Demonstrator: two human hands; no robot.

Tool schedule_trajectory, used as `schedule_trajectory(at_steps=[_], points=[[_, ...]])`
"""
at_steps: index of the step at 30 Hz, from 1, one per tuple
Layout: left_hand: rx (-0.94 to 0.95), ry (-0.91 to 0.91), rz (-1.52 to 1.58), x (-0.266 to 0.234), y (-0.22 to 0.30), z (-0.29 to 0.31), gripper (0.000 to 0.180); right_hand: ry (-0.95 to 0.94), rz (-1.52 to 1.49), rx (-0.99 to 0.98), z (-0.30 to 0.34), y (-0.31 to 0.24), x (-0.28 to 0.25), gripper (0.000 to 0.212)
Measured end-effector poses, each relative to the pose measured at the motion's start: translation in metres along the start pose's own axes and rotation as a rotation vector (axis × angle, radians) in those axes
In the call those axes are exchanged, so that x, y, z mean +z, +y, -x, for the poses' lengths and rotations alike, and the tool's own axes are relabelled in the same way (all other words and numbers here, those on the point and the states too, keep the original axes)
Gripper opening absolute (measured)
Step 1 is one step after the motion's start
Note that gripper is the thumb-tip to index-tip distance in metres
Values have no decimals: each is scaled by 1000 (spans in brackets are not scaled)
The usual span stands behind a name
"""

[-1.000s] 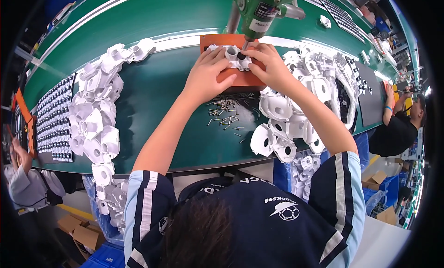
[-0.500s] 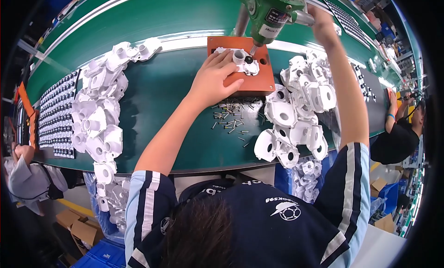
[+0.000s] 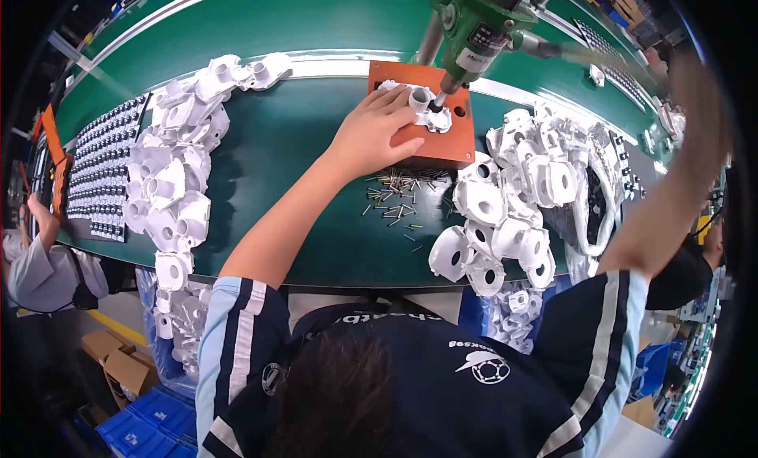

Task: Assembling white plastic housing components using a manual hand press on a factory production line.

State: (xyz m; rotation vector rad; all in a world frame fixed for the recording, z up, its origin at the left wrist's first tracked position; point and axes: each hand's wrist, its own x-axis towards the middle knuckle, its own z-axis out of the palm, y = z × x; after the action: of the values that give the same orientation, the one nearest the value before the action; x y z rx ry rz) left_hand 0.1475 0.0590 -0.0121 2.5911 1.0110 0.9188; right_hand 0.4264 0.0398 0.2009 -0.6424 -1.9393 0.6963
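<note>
My left hand (image 3: 375, 133) lies over a white plastic housing (image 3: 439, 121) with a short round tube, holding it on an orange fixture block (image 3: 430, 148). Its fingers rest on the housing's left side, and the thumb stretches along the near side. Above stands a green press (image 3: 476, 41), its narrow metal tip (image 3: 448, 88) down at a small black piece beside the tube. My right hand (image 3: 699, 87) is raised at the far right, smeared by motion. A blurred lever (image 3: 553, 49) sticks out from the press towards it; whether the hand touches it is unclear.
Loose screws (image 3: 395, 193) lie before the block. White housings are heaped at left (image 3: 166, 182) and right (image 3: 517, 170). Rows of small black-and-white parts (image 3: 103, 174) stand far left. A clear plastic bag (image 3: 588, 213) is at right. Other people (image 3: 51, 260) work at both sides.
My right hand has swung outward to the right and blurred, away from the press. The press tip has come down to the black piece. My left hand stays on the housing.
</note>
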Motion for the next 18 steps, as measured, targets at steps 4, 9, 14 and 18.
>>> schedule_trajectory(at_steps=[4,9,14,18], points=[[54,25,-34,10,5,-4,39,-639,628,115,97,-66,70,25],[-214,-130,311,3,9,-24,58,-575,302,193,94,-55,39,38],[-115,-190,-96,10,-18,-54,63,309,-250,-17,-1,-4,-26,53],[-80,-354,-131,-18,3,-68,51,365,-359,514,-54,79,-23,51]])
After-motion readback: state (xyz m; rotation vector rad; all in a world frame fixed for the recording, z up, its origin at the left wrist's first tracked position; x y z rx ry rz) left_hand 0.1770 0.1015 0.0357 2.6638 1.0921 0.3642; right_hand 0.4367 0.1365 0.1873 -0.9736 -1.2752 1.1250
